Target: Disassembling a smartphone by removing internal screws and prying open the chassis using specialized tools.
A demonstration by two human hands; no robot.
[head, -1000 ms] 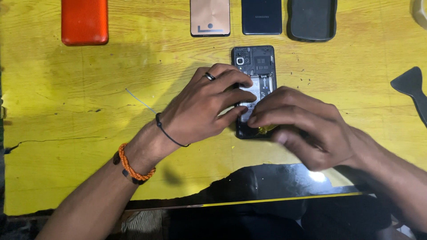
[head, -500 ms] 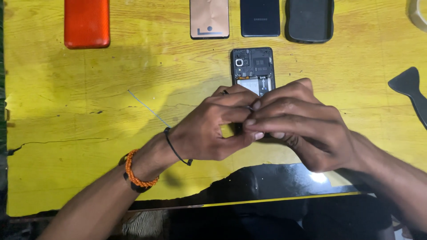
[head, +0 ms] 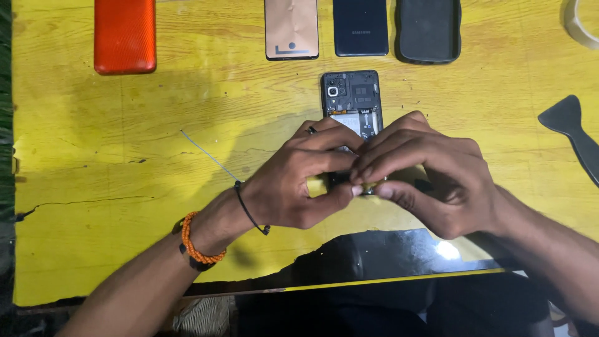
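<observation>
An opened black phone (head: 350, 93) with its back cover off lies on the yellow table (head: 125, 156), its circuit board and camera showing. My left hand (head: 299, 181) and my right hand (head: 430, 175) meet over the phone's lower half and hide it. Both hands pinch at the same spot near the phone's bottom end, fingertips touching. Something small and yellow shows between the fingers; I cannot tell what it is.
Along the far edge lie an orange phone cover (head: 125, 35), a tan back panel (head: 291, 28), a dark phone (head: 360, 27) and a black case (head: 428, 30). A black pry tool (head: 577, 131) is at right, a thin wire (head: 209, 155) at left, a dark glass panel (head: 374, 256) near me.
Both hands slid down the phone toward me, uncovering more of its upper board. The fingertips have closed together at the bottom end.
</observation>
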